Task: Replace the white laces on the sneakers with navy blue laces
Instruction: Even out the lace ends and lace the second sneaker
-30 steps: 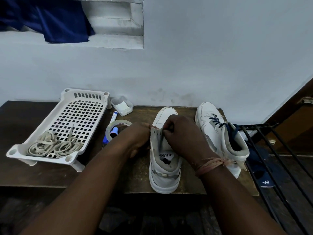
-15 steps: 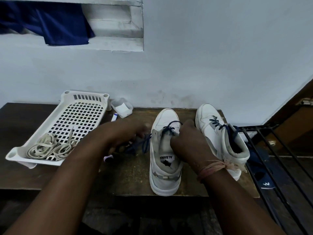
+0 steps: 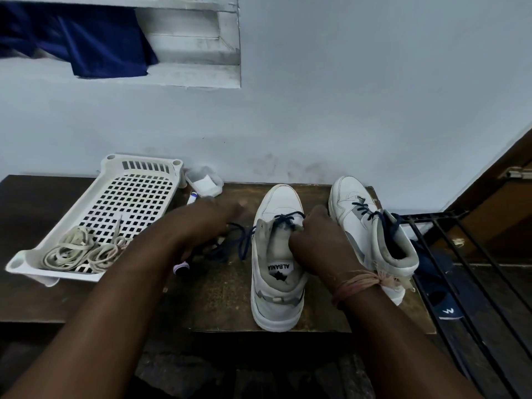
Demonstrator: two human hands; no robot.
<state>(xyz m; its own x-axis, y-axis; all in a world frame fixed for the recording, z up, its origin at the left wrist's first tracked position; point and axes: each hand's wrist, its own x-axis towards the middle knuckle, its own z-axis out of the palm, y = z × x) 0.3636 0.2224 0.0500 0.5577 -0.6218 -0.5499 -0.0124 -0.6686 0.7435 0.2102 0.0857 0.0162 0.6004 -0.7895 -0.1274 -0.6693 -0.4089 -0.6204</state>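
Note:
Two white sneakers stand on the wooden table (image 3: 224, 300), toes to the wall. The middle sneaker (image 3: 283, 200) has a navy lace (image 3: 244, 244) through its lowest eyelets, with slack looping off to the left. My right hand (image 3: 316, 243) grips this sneaker's tongue and upper at the eyelets. My left hand (image 3: 207, 226) is blurred, left of the shoe, and the lace strand runs in under its fingers. The right sneaker (image 3: 348, 194) is laced in navy. The old white laces (image 3: 72, 251) lie coiled in the white tray (image 3: 144, 159).
A marker (image 3: 181, 266) lies under my left forearm and a small clear container (image 3: 204, 182) sits by the wall. A black metal rack (image 3: 460, 254) stands off the table's right edge, over a dark slipper (image 3: 446, 311). Blue cloth (image 3: 100, 44) hangs from the window ledge.
My left hand has drawn away leftward from the middle sneaker, trailing the navy lace out to the side. My right hand stays at the eyelets. The tape roll is now hidden.

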